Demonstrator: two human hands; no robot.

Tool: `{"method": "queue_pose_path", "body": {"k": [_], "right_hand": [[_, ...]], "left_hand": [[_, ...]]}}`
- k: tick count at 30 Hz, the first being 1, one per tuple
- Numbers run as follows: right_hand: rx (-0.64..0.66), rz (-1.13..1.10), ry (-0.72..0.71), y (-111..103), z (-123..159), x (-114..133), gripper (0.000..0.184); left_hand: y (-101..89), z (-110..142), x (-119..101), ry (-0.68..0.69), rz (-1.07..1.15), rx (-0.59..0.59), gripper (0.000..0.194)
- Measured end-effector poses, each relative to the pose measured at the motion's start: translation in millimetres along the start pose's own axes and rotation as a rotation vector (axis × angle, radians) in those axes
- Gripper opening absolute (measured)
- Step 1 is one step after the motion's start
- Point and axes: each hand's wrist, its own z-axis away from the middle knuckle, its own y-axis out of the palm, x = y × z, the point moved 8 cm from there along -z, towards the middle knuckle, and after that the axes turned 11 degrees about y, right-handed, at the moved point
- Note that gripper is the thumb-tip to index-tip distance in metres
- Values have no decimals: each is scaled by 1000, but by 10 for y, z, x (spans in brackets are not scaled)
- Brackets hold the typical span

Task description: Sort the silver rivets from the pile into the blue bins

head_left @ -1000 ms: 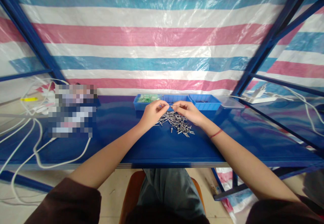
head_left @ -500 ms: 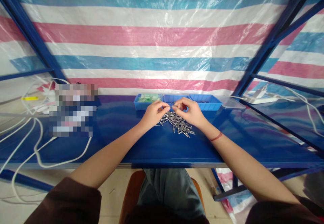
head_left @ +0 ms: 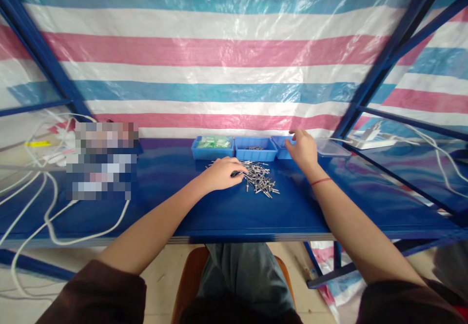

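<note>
A loose pile of silver pop rivets point(head_left: 260, 180) lies on the blue table. At the pile's left side my left hand point(head_left: 224, 172) reaches in, palm down, its thumb and forefinger slightly apart over the rivets; nothing shows held between them. Over the right blue bin point(head_left: 281, 149) hovers my right hand point(head_left: 305, 151), thumb and fingers spread, with no rivet visible in it. It hides much of that bin. The middle blue bin point(head_left: 256, 156) holds some rivets. Small green-and-clear packets point(head_left: 214, 142) fill the left blue bin point(head_left: 212, 154).
A clear plastic lid point(head_left: 333, 148) lies right of the bins. White cables point(head_left: 54, 216) loop across the table's left side, near a blurred-out patch. A white power strip point(head_left: 375, 138) stands at the right. Blue frame posts point(head_left: 387, 60) and a striped tarp point(head_left: 234, 50) enclose the table.
My hands, fingertips together above the pile before, have parted. The left came down onto the rivets; the right moved right, over the right bin, and its fingers opened.
</note>
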Motion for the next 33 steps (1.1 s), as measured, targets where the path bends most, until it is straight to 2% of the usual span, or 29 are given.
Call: {"method": "queue_pose_path", "body": {"k": [4, 8, 13, 17, 21, 25, 28, 33], "right_hand": [[52, -17, -18, 39, 57, 123, 24], [86, -82, -107, 24, 158, 393, 24], [214, -163, -203, 99, 305, 642, 20], [342, -260, -217, 157, 411, 787, 18], [488, -369, -227, 226, 512, 914, 20], [660, -542, -141, 307, 600, 977, 14], [726, -670, -105, 310, 648, 1030, 18], [753, -793, -50, 321, 669, 1042, 25]], "left_hand": [[36, -18, -180, 54, -2, 64, 26], [38, -42, -288, 31, -105, 75, 46], [100, -40, -295, 7, -116, 103, 30], [90, -27, -201, -25, -76, 90, 20], [-60, -7, -2, -169, 23, -87, 21], [-176, 5, 111, -221, 151, -271, 21], [-185, 6, 142, -227, 203, -322, 19], [-173, -6, 133, -201, 224, -329, 21]]}}
